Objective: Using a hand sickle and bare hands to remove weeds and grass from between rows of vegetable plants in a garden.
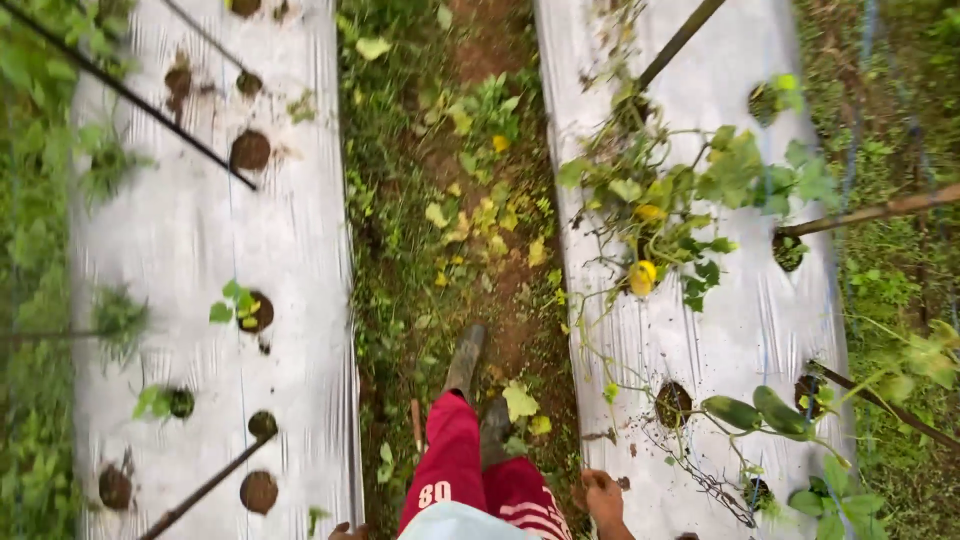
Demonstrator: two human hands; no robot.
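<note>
We look down and see our right hand point(606, 500) low in the picture, at the edge of the silver plastic sheet point(745, 330) that covers the bed on our right. The hand hangs down with the fingers point(610, 520) loosely bent and close together, and it holds nothing. It seems to be just beside the sheet, but we cannot tell if it touches it.

Our left hand point(347, 531) only peeks in at the bottom edge, beside our red trousers point(452, 470). So little of it shows that we cannot tell if its fingers are spread or closed.

Nearest our right hand are two dark green cucumbers point(758, 412). They lie on the silver sheet, off to the right of the hand and a bit farther up. They sit side by side, almost touching, on a thin vine. A round hole in the sheet point(672, 403) with dark soil in it lies between the hand and the cucumbers.

Farther up the same bed is a leafy vine plant point(700, 185) with a yellow flower point(642, 277).

Our boots point(466, 360) stand on a dirt path point(470, 230) with weeds and yellow leaves. On our left is another silver sheet point(200, 250) with soil holes and small green sprouts. Thin dark sticks point(130, 95) lean over it.
</note>
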